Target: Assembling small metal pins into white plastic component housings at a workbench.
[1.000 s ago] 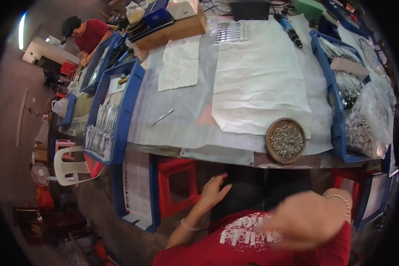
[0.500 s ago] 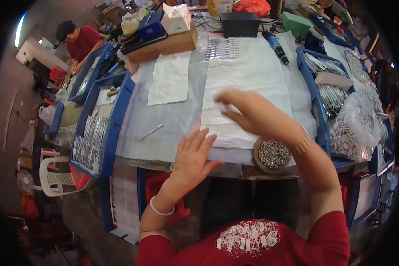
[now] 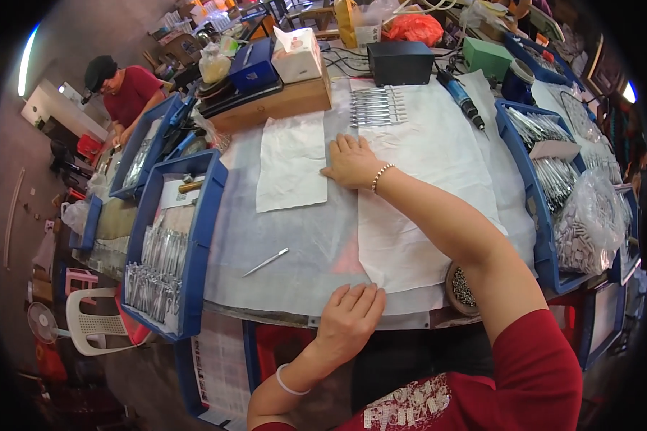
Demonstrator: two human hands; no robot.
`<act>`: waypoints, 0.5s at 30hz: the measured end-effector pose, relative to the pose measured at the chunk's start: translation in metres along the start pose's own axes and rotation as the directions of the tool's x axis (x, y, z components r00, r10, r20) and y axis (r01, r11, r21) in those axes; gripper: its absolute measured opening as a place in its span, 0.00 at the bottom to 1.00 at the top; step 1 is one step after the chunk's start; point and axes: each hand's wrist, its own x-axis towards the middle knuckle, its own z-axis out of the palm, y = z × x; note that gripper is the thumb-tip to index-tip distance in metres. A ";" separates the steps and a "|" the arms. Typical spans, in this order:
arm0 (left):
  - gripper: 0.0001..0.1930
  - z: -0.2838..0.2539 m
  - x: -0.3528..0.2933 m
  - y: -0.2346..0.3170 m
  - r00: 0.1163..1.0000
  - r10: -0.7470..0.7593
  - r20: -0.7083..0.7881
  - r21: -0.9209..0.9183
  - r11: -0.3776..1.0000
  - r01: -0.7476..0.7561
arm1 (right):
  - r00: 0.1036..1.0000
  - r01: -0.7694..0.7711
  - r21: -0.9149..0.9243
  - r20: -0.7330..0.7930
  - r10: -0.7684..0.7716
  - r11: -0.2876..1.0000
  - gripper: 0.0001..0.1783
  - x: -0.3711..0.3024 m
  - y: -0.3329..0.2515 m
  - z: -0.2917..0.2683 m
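Observation:
A white sheet (image 3: 428, 187) lies on the table in front of me. My right hand (image 3: 354, 164) rests on its far left edge, palm down with fingers spread, beside a smaller white paper sheet (image 3: 292, 169). At the near left corner of the large sheet lies my left hand (image 3: 349, 323), fingers stretched out at the table's front edge. Neither hand visibly lifts anything. Several slim metal parts (image 3: 378, 108) lie in a row at the sheet's far end. A thin silvery rod-like piece (image 3: 266, 262) lies left of my left hand. My right arm partly covers a round bowl of small metal pieces (image 3: 464, 289).
Blue bins of metal parts stand on the left (image 3: 192, 269) and right (image 3: 548, 244), the right one also holding a plastic bag (image 3: 589, 223). A blue electric screwdriver (image 3: 461, 99), a black box (image 3: 400, 63) and a wooden box (image 3: 273, 108) sit farther back. Another person (image 3: 131, 93) works at far left.
My right hand has reached forward and left, down onto the large sheet's edge. My left hand has moved to its near left corner. The view has shifted, so the table sits lower.

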 end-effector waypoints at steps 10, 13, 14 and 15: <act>0.15 0.001 -0.004 0.002 1.000 0.001 0.026 -0.020 1.000 0.000 | 1.000 -0.020 0.057 0.011 0.019 0.998 0.44 -0.012 -0.010 0.012; 0.16 0.006 -0.009 0.007 1.000 -0.030 0.000 -0.016 0.999 0.030 | 1.000 -0.001 0.092 -0.001 0.001 0.996 0.44 -0.014 -0.010 0.013; 0.16 0.007 -0.011 0.009 0.999 -0.046 -0.017 -0.011 0.999 0.046 | 1.000 -0.001 0.098 0.012 -0.001 0.995 0.44 -0.014 -0.012 0.013; 0.16 0.007 -0.012 0.012 0.999 -0.047 -0.013 -0.004 0.999 0.047 | 1.000 0.003 0.105 0.009 -0.004 0.994 0.44 -0.016 -0.013 0.013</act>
